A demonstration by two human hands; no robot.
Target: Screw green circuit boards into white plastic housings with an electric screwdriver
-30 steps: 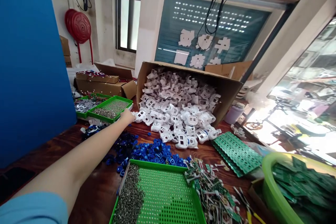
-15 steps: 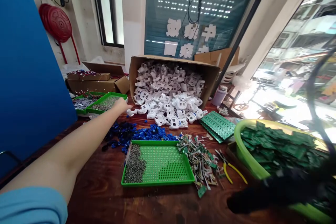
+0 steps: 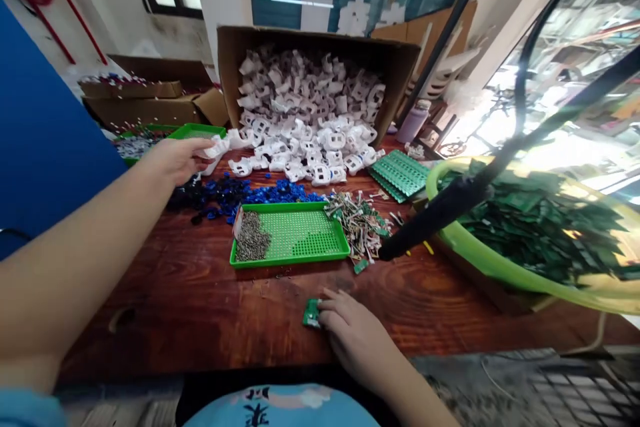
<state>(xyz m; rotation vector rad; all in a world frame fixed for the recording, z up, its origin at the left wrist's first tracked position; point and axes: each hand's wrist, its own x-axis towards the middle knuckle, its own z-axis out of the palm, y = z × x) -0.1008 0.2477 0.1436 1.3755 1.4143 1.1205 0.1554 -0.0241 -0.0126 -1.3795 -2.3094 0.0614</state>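
At the left, my left hand (image 3: pixel 177 157) grips a white plastic part (image 3: pixel 216 149), at the left edge of the white parts pile (image 3: pixel 320 140). Near the table's front edge, my right hand (image 3: pixel 347 327) is closed on a small green circuit board (image 3: pixel 311 313), whose left side shows beyond the fingertips. Between and beyond the hands lies a green tray (image 3: pixel 290 261) with small metal screws (image 3: pixel 253 240) heaped at its left end. Blue round parts (image 3: pixel 280 192) lie behind the tray. Wired boards (image 3: pixel 357 223) are piled at its right.
A cardboard box (image 3: pixel 230 80) on its side spills the white parts. A yellow-green basin (image 3: pixel 480 257) of green boards stands at the right. A black lamp-like arm (image 3: pixel 440 210) crosses in front of it. Green perforated sheets (image 3: pixel 400 173) lie behind; a purple bottle (image 3: pixel 413 121) stands farther back.
The view has tilted down. My left hand has drawn back from the box with a white part in it. My right hand has come into view with a green board.
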